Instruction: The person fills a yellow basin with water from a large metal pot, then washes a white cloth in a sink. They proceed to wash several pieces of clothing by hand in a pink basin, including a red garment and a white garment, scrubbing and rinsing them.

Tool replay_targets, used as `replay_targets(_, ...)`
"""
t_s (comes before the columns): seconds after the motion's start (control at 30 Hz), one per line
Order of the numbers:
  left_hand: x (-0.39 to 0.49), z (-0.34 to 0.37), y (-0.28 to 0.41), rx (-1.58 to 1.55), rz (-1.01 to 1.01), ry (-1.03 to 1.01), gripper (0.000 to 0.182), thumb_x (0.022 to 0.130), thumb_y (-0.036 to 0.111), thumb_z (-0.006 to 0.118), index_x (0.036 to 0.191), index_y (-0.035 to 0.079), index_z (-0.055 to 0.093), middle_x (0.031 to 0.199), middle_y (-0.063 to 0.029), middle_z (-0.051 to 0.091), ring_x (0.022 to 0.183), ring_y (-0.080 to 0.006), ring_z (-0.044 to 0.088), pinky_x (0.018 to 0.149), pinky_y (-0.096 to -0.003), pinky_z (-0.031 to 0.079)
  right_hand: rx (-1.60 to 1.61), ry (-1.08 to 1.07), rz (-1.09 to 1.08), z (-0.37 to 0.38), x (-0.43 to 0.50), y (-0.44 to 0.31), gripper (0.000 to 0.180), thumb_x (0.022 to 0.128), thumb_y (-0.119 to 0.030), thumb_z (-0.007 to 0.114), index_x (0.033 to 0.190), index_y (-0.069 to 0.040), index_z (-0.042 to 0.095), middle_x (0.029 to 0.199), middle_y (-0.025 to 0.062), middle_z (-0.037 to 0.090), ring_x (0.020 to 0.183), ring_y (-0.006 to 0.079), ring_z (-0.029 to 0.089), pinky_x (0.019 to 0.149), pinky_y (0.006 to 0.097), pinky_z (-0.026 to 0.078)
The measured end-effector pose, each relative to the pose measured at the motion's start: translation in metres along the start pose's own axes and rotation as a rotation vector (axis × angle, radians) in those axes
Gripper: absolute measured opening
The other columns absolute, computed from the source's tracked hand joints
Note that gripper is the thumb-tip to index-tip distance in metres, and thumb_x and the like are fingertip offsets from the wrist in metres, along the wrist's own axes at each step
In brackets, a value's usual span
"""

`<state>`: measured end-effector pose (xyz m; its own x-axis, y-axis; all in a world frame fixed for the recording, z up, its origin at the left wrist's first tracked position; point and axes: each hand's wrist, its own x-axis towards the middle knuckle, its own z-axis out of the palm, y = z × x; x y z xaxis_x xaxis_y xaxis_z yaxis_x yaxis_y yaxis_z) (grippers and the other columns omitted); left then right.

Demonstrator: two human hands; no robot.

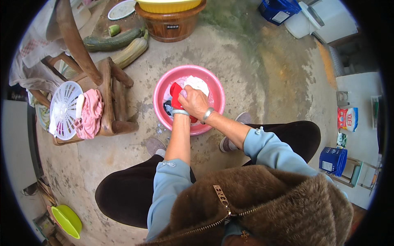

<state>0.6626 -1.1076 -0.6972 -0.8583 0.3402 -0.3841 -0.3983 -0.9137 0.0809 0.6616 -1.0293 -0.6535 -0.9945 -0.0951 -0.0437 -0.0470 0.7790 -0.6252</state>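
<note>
A pink plastic basin (pixel 158 109) stands on the floor between my feet, holding soapy water and wet cloths. My right hand (pixel 196 100) is curled round a pale purple lump (pixel 183 93), perhaps soap, against a red cloth (pixel 176 95). The red cloth covers most of my left hand, so its fingers are hidden; a light bangle (pixel 180 112) circles that wrist. Behind my right hand a white cloth (pixel 197 83) lies in the basin. A dark and blue cloth (pixel 168 107) is at the basin's left side.
At left, a wooden chair (pixel 107 123) bears a white plastic basket (pixel 66 110) and a pink cloth (pixel 89 115). Beyond are large squashes (pixel 130 52) and a brown tub (pixel 169 27). A lime-green basin (pixel 66 221) is lower left; blue containers (pixel 333 160) stand at right.
</note>
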Motion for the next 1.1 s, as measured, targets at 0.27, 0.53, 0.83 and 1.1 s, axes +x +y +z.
replay_targets(0.27,0.024,-0.025,0.016,0.323,0.376,0.445,0.030,0.091,0.023,0.063,0.113,0.004,0.058,0.110,-0.0120,0.066,0.087,-0.0259,0.068,0.079,-0.0426,0.056,0.474,-0.027,0.533,0.059,0.105,0.121,0.043,0.083,-0.042,0.058,0.093,-0.002,0.069,0.096,0.0255,0.067,0.092,0.0398,0.064,0.082,0.0442,0.048)
replay_targets(0.53,0.027,-0.084,0.049,0.818,0.338,0.639,0.049,0.085,0.025,0.067,0.129,0.022,0.046,0.131,0.0001,0.053,0.115,-0.0239,0.052,0.091,-0.0543,0.035,-0.107,-0.540,-0.336,0.095,0.073,0.099,0.027,0.086,-0.021,0.058,0.108,-0.008,0.064,0.103,0.0242,0.064,0.101,0.0376,0.061,0.089,0.0456,0.048)
replay_targets(0.83,0.016,-0.061,0.053,0.227,0.033,0.063,0.050,0.092,0.051,0.051,0.101,0.002,0.062,0.096,-0.0145,0.067,0.090,-0.0270,0.066,0.083,-0.0419,0.054,0.709,-0.415,0.001,0.044,0.002,-0.009,0.025,0.074,-0.029,0.062,0.087,-0.008,0.067,0.085,0.0194,0.067,0.082,0.0358,0.065,0.076,0.0416,0.052)
replay_targets(1.1,0.036,-0.073,0.003,0.162,0.138,0.329,0.018,0.095,0.020,0.054,0.103,0.005,0.059,0.099,-0.0111,0.065,0.090,-0.0248,0.065,0.081,-0.0412,0.054,-0.192,-0.261,0.330,-0.005,0.061,-0.023,0.038,0.083,-0.035,0.054,0.071,-0.001,0.066,0.076,0.0241,0.067,0.071,0.0376,0.067,0.064,0.0468,0.055)
